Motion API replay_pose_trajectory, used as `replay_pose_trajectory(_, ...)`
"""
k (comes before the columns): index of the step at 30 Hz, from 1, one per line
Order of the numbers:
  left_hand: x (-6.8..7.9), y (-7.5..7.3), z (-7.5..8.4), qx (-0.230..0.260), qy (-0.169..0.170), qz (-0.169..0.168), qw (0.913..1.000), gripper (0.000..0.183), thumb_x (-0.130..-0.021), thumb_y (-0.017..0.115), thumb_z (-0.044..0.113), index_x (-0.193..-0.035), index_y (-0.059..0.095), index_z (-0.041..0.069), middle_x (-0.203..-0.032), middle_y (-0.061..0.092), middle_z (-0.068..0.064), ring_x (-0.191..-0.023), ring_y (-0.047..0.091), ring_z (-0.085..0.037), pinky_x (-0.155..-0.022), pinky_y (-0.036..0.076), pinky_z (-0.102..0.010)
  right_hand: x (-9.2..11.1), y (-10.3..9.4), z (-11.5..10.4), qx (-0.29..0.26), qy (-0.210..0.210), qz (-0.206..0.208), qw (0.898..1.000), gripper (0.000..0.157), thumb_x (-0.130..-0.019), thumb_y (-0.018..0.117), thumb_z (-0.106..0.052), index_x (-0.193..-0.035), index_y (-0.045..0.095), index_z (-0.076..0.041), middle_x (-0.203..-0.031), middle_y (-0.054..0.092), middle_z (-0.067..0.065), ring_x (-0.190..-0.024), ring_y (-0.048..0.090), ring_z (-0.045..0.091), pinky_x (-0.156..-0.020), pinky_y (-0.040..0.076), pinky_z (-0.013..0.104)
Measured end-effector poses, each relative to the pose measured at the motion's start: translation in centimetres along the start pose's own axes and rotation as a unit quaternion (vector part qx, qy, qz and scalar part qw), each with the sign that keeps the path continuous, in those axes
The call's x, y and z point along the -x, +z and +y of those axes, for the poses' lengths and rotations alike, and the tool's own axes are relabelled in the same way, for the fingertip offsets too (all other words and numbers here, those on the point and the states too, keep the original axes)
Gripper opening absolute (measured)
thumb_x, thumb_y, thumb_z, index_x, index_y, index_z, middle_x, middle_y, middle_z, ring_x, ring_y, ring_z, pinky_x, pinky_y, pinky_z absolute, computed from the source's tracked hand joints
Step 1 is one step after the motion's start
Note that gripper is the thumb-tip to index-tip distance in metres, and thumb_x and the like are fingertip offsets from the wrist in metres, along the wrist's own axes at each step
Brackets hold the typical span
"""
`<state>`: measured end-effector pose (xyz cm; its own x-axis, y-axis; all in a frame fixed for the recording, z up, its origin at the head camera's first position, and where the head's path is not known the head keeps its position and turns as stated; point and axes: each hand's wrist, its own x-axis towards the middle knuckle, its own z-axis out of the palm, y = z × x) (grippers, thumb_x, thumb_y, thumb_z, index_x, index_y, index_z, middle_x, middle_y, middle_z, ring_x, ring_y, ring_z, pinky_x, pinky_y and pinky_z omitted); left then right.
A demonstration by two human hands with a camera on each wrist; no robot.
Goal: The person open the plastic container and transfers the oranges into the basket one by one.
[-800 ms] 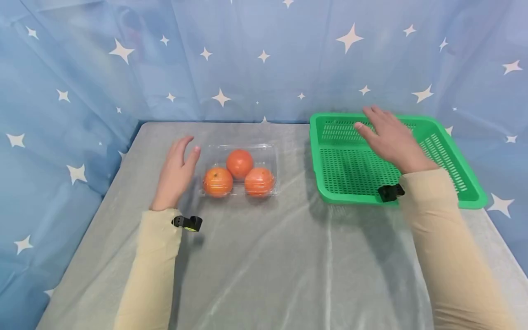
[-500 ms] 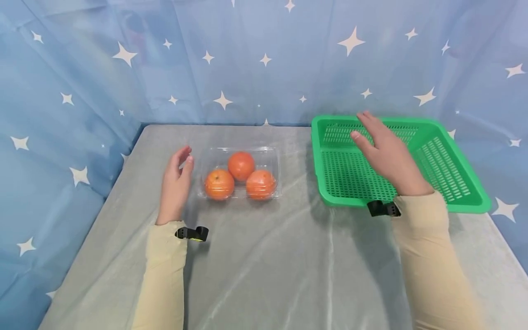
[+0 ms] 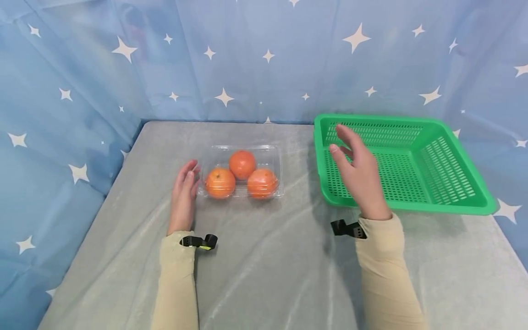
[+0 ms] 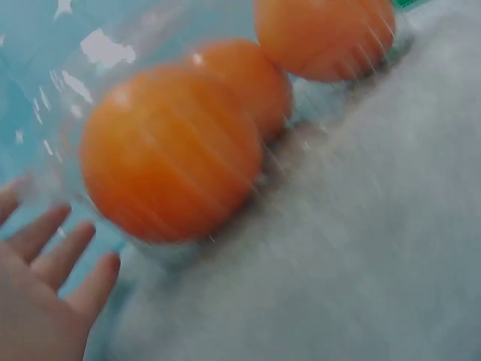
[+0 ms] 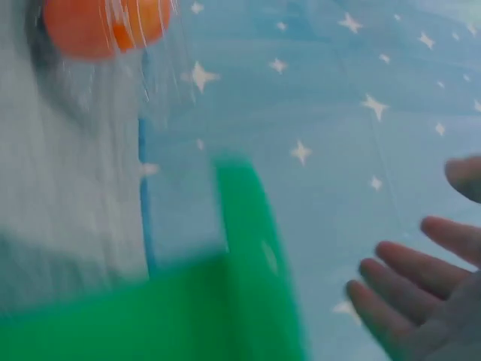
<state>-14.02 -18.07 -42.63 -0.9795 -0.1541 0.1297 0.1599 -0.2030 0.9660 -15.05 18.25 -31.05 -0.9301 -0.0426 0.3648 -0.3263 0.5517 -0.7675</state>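
Three oranges [image 3: 242, 165] sit in a clear plastic clamshell box [image 3: 267, 158] on the table, left of centre in the head view. My left hand [image 3: 183, 197] is beside the box's left side with fingers extended; whether they touch it I cannot tell. In the left wrist view those fingers [image 4: 64, 256] are spread close to the nearest orange [image 4: 169, 154], with nothing in them. Over the left front part of a green plastic basket [image 3: 420, 207] hovers my right hand [image 3: 360, 176], its fingers loosely spread and holding nothing. The right wrist view shows that hand [image 5: 432, 301] apart from the blurred basket rim [image 5: 252, 233].
A grey cloth [image 3: 264, 266] covers the table. Blue curtains [image 3: 264, 27] with white stars hang along the back and the left side. Both wrists wear small black cameras.
The right hand has moved left and toward the front, over the basket's left part. My left hand has come down and right, closer to the box. The box and the basket stay put.
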Motion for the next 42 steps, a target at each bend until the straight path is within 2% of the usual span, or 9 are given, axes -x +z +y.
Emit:
replay_pose_trajectory(4, 0.1, -0.2, -1.1, 0.071, -0.008, -0.047, 0.9963, 0.046, -0.097, 0.037, 0.026, -0.138, 0.028, 0.01, -0.142, 0.026, -0.005, -0.132, 0.019, -0.025, -0.105, 0.012, -0.044, 1.0, 2.1, -2.5, -0.047, -0.031, 0.067, 0.996, 0.035, -0.091, 0.05, -0.017, -0.126, 0.047, -0.014, -0.123, 0.052, 0.003, -0.112, 0.049, 0.015, -0.088, 0.041, 0.029)
replay_pose_trajectory(8, 0.0, 0.1, -1.6, 0.082, -0.014, -0.079, 0.9934, 0.046, -0.096, 0.039, 0.022, -0.139, 0.026, 0.013, -0.143, 0.025, -0.001, -0.133, 0.014, -0.025, -0.105, 0.007, -0.043, 1.6, 4.8, -3.1, -0.084, -0.064, 0.079, 0.991, 0.031, -0.09, 0.051, -0.011, -0.121, 0.051, -0.005, -0.119, 0.055, 0.006, -0.109, 0.051, 0.017, -0.087, 0.042, 0.03)
replay_pose_trajectory(12, 0.5, 0.8, -1.3, 0.05, -0.031, -0.096, 0.9936, 0.048, -0.095, 0.04, 0.014, -0.141, 0.024, 0.016, -0.145, 0.021, 0.001, -0.134, 0.01, -0.023, -0.106, 0.006, -0.041, 1.8, 7.9, -1.1, -0.072, -0.068, 0.042, 0.994, 0.035, -0.091, 0.051, -0.023, -0.125, 0.049, -0.015, -0.125, 0.05, -0.005, -0.114, 0.047, 0.012, -0.093, 0.037, 0.031)
replay_pose_trajectory(16, 0.9, 1.7, -1.1, -0.011, -0.039, -0.109, 0.9932, 0.054, -0.093, 0.046, 0.012, -0.141, 0.022, 0.013, -0.147, 0.015, 0.002, -0.134, 0.011, -0.016, -0.106, 0.01, -0.035, 2.2, 10.0, 0.0, -0.029, -0.047, -0.001, 0.998, 0.042, -0.089, 0.051, -0.035, -0.129, 0.045, -0.023, -0.135, 0.039, -0.01, -0.125, 0.032, 0.008, -0.099, 0.028, 0.038)
replay_pose_trajectory(19, 1.0, 2.1, -1.0, -0.053, -0.035, -0.107, 0.9923, 0.059, -0.09, 0.052, 0.012, -0.141, 0.023, 0.012, -0.147, 0.016, 0.004, -0.133, 0.014, -0.011, -0.106, 0.012, -0.033, 2.2, 11.2, 0.9, -0.028, -0.042, -0.026, 0.998, 0.044, -0.089, 0.051, -0.037, -0.129, 0.045, -0.023, -0.139, 0.032, -0.009, -0.131, 0.02, 0.009, -0.101, 0.021, 0.046)
replay_pose_trajectory(23, 1.0, 2.0, -1.0, -0.077, -0.03, -0.099, 0.9917, 0.061, -0.087, 0.056, 0.013, -0.14, 0.027, 0.016, -0.146, 0.019, 0.005, -0.133, 0.016, -0.019, -0.105, 0.014, -0.037, 2.2, 12.1, 2.2, -0.036, -0.05, -0.043, 0.997, 0.042, -0.088, 0.053, -0.035, -0.128, 0.048, -0.021, -0.142, 0.027, -0.009, -0.134, 0.01, 0.011, -0.101, 0.016, 0.05)
replay_pose_trajectory(27, 0.9, 1.6, -0.9, -0.085, -0.036, -0.095, 0.9912, 0.061, -0.087, 0.058, 0.015, -0.139, 0.029, 0.022, -0.145, 0.021, 0.008, -0.133, 0.017, -0.025, -0.104, 0.016, -0.042, 2.1, 12.6, 3.0, -0.029, -0.05, -0.055, 0.997, 0.046, -0.087, 0.054, -0.038, -0.129, 0.046, -0.02, -0.145, 0.019, -0.012, -0.134, 0.007, 0.013, -0.101, 0.016, 0.051)
replay_pose_trajectory(34, 0.7, 1.1, -0.2, -0.104, -0.038, -0.101, 0.9887, 0.066, -0.085, 0.06, 0.015, -0.141, 0.025, 0.019, -0.145, 0.021, 0.008, -0.133, 0.015, -0.024, -0.104, 0.015, -0.044, 2.4, 13.4, 3.3, -0.084, -0.005, -0.111, 0.99, 0.054, -0.084, 0.057, -0.044, -0.132, 0.041, -0.027, -0.147, 0.01, -0.013, -0.133, 0.008, 0.007, -0.099, 0.025, 0.048)
replay_pose_trajectory(42, 0.8, 0.6, 0.5, -0.132, -0.03, -0.099, 0.986, 0.066, -0.085, 0.06, 0.018, -0.141, 0.025, 0.023, -0.145, 0.021, 0.01, -0.133, 0.016, -0.023, -0.104, 0.015, -0.044, 2.3, 14.2, 3.6, -0.068, -0.015, -0.145, 0.987, 0.064, -0.073, 0.066, -0.05, -0.129, 0.044, -0.031, -0.148, 0.002, -0.013, -0.132, 0.002, 0.003, -0.096, 0.029, 0.049)
